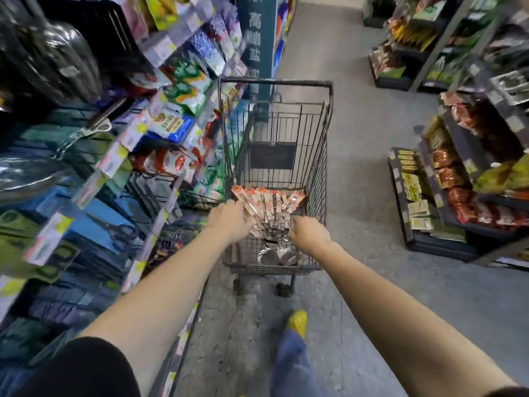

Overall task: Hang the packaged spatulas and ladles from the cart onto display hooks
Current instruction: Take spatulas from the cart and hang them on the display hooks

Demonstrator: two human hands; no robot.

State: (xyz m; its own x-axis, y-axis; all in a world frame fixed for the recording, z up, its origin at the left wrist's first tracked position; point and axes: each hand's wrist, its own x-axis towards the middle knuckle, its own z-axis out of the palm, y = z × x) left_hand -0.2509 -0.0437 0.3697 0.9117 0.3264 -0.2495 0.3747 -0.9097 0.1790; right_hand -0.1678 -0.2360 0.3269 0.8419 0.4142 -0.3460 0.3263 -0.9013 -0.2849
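A dark wire cart stands in the aisle ahead of me. In its basket lie several packaged steel spatulas and ladles with orange-and-white card headers, bowls and blades towards me. My left hand reaches into the cart at the left end of the pile, fingers down among the handles; whether it grips one is hidden. My right hand reaches in at the right, fingers curled over the ladle bowls, its grip also hidden. Packaged utensils hang blurred on the display at upper left.
Shelves of packaged goods run along my left, close against the cart. A low rack of snack packs stands to the right across the grey floor. My foot in a yellow shoe is just behind the cart's wheels.
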